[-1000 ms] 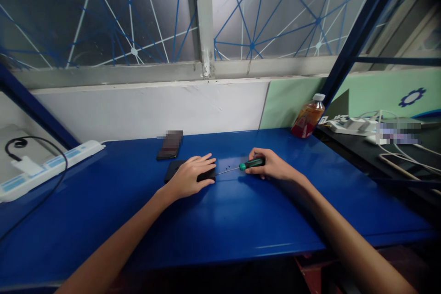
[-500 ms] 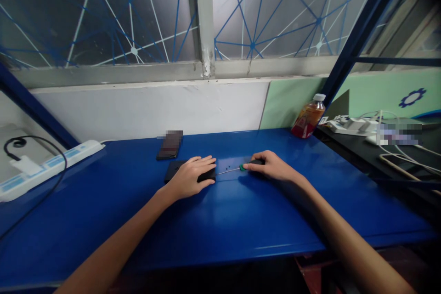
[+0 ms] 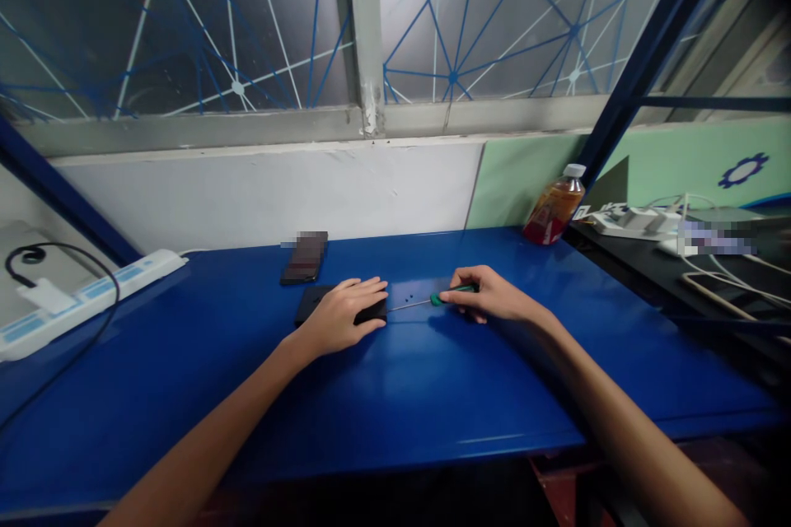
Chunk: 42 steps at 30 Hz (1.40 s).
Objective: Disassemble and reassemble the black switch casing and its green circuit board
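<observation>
A flat black box (image 3: 312,299) lies on the blue table, partly covered by my left hand (image 3: 343,314). The left fingers stretch across its top, and the thumb rests along its near edge, gripping it in place. My right hand (image 3: 485,295) is closed around the handle of a green-and-black screwdriver (image 3: 437,299). Its thin metal shaft points left and its tip meets the right end of the box. Just behind the shaft, a few tiny dark pieces (image 3: 409,297) lie on the table; they look like screws.
Behind the box lies a dark phone (image 3: 305,257). A drink bottle (image 3: 554,207) with a white cap stands at the back right. White power strips sit at the left (image 3: 92,301) and right (image 3: 643,222), with cables. The blue table (image 3: 395,403) ends at a wall below windows.
My right fingers have shifted their grip around the screwdriver handle, and more of its green side shows. The left hand and the box have stayed put.
</observation>
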Each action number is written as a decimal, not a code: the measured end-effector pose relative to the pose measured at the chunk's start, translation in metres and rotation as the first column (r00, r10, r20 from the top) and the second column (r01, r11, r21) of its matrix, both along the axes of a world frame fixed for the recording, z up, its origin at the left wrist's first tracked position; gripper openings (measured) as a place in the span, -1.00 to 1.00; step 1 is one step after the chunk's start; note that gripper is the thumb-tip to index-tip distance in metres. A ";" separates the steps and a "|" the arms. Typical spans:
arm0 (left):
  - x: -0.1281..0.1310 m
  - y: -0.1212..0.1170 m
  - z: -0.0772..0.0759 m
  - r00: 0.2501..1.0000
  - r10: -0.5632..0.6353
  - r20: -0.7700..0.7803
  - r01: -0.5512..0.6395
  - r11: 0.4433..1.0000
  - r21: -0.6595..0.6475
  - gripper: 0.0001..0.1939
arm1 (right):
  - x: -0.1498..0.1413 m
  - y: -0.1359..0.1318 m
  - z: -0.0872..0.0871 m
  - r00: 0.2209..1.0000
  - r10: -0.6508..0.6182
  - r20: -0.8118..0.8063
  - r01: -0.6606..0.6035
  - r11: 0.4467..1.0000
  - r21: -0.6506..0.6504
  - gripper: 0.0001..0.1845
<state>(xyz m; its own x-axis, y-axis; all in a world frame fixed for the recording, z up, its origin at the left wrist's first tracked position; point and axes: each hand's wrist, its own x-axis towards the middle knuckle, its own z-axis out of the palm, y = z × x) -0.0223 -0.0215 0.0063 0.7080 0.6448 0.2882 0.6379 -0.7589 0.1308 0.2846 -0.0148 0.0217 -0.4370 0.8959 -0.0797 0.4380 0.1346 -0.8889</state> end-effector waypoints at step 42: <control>0.001 -0.001 0.003 1.000 0.000 0.011 0.000 1.000 -0.015 -0.52 | 0.001 0.001 0.001 0.990 0.000 0.140 -0.013 0.996 0.093 -0.49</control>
<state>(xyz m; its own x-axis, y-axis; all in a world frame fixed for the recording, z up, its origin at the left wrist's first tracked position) -0.0212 -0.0228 0.0097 0.7045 0.6494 0.2863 0.6366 -0.7566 0.1495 0.2858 -0.0137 0.0223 -0.4335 0.8994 -0.0565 0.5557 0.2174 -0.8025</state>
